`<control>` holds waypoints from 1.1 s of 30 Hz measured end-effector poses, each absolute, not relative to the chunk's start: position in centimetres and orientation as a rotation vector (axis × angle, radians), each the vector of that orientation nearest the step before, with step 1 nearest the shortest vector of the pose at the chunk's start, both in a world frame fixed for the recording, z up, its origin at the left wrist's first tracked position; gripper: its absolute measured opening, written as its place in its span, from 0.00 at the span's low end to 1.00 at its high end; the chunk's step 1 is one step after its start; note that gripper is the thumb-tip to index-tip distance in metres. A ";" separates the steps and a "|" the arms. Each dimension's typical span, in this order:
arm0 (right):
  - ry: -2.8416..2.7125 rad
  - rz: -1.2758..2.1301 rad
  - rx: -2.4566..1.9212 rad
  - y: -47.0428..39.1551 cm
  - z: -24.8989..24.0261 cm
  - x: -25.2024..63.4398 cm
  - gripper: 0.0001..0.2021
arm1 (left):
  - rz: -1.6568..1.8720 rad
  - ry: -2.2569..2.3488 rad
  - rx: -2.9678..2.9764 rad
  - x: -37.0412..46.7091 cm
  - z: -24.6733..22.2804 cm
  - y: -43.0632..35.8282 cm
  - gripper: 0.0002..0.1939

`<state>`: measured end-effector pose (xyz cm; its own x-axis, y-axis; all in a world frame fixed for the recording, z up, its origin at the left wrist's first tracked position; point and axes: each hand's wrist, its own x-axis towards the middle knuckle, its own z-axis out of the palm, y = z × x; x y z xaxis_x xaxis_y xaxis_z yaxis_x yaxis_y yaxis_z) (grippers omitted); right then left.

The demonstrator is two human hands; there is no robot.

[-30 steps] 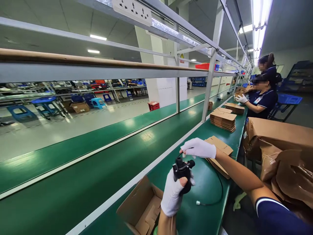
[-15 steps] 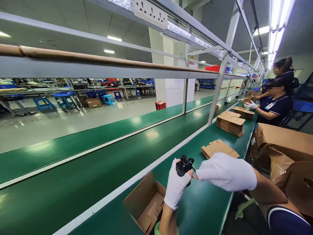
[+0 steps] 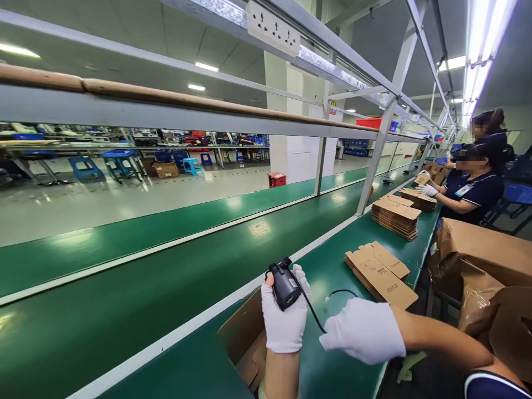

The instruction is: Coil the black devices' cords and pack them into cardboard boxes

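My left hand [image 3: 285,324], in a white glove, grips a small black pump-like device [image 3: 284,284] and holds it upright above an open cardboard box [image 3: 245,341] on the green bench. A thin black cable [image 3: 311,313] runs from the device down to my right hand [image 3: 363,332], also gloved, which pinches the cable just right of the left hand; the cable's far end loops onto the bench [image 3: 344,291]. A small stack of flat folded cartons [image 3: 380,274] lies behind my right hand.
A green conveyor belt [image 3: 174,288] runs along the left of the bench. A taller stack of flat cartons [image 3: 394,216] sits farther along. Brown paper sacks [image 3: 477,260] stand at the right. A co-worker in dark blue [image 3: 474,188] handles a carton farther down; metal uprights [image 3: 376,160] line the bench.
My left hand has turned the black device and shifted it left over the box. My right hand came down and back toward me, now pulling the cable out along the bench.
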<state>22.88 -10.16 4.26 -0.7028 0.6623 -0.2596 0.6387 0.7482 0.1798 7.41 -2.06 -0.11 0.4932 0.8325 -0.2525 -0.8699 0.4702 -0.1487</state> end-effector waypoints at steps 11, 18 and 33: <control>2.755 0.289 0.842 -9.3 9.6 21.6 0.15 | 1.455 0.472 0.354 9.6 -2.0 -2.8 0.23; 3.125 0.385 1.017 -3.8 12.8 23.1 0.10 | 1.258 0.312 1.029 8.6 -3.0 -3.2 0.31; 2.755 0.156 1.393 -5.1 7.8 24.9 0.14 | 1.559 0.678 0.954 6.3 -2.2 -1.6 0.23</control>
<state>24.87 -5.08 7.76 -0.5927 0.8054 0.0005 0.8004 0.5889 0.1123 6.30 -1.60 -2.21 -0.0413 0.9763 0.2126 -0.5103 -0.2036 0.8356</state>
